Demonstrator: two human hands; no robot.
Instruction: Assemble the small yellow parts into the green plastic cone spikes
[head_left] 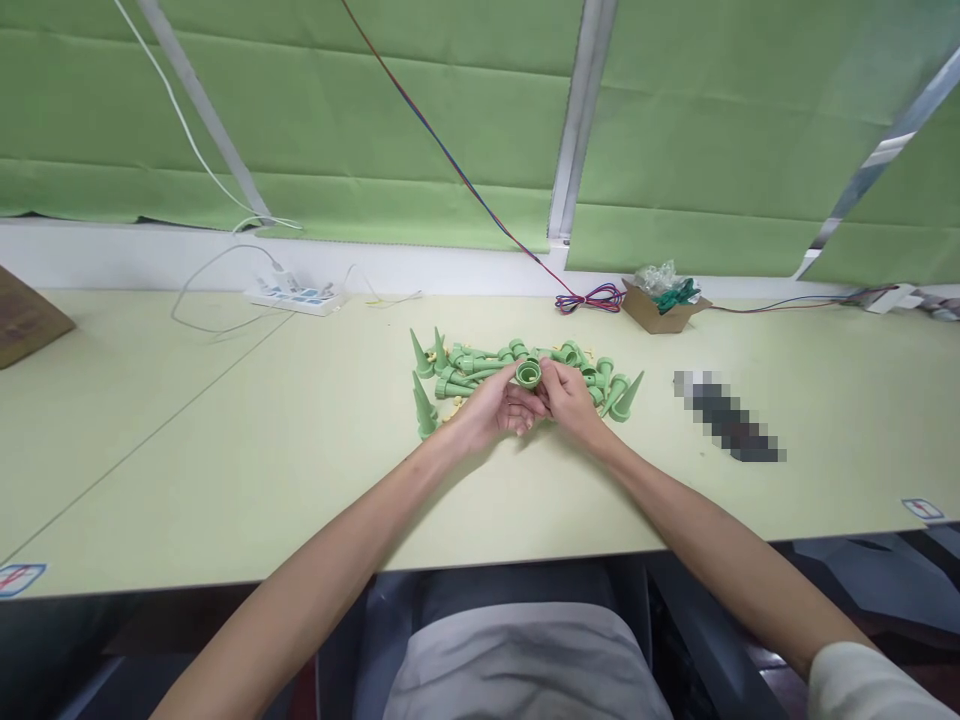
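Note:
Between my two hands is a green plastic watering spike (528, 374), its round, hollow end turned up toward me. My left hand (501, 405) is closed around it from the left, the fingers curled underneath. From the other side my right hand (571, 396) pinches at its rim with thumb and fingers. The rest of this piece is hidden by the hands. Behind and around them lies a pile of similar green spikes (480, 364), some on their sides. A few cones (424, 405) stand point up at the left, and another cone (628, 396) leans at the right. Small yellowish pieces lie among them.
A small cardboard box (660, 312) with clear plastic and green material stands at the back, beside a coiled red and blue cable (590, 298). A power strip (296, 298) lies back left. A blurred-out dark item (729, 418) is on the right. The table's front edge runs below my forearms.

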